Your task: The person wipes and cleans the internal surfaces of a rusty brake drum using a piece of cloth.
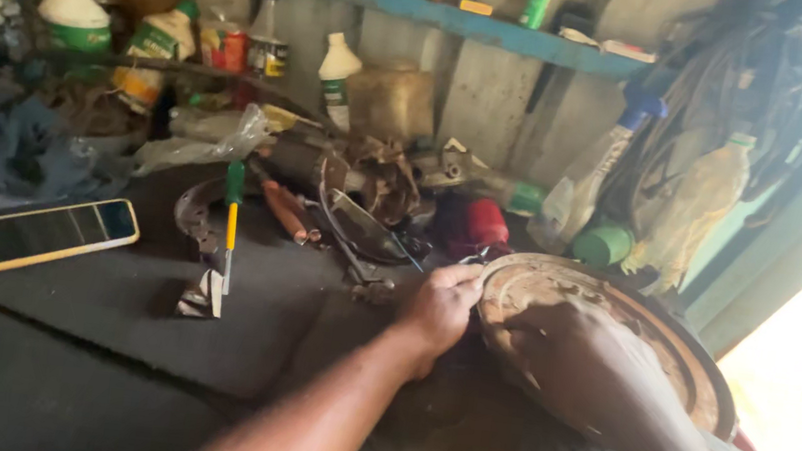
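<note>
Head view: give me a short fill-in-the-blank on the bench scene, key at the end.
1. Both hands, left hand and right hand, rest on the round rusty metal ____.
2. The green-and-yellow-handled screwdriver lies on the dark ____ mat.
3. The yellow-cased smartphone lies with its screen facing ____.

Missing words: disc; rubber; up

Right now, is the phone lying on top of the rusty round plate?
No, the phone lies on the dark mat far left, while both hands rest at the rusty round plate.
</note>
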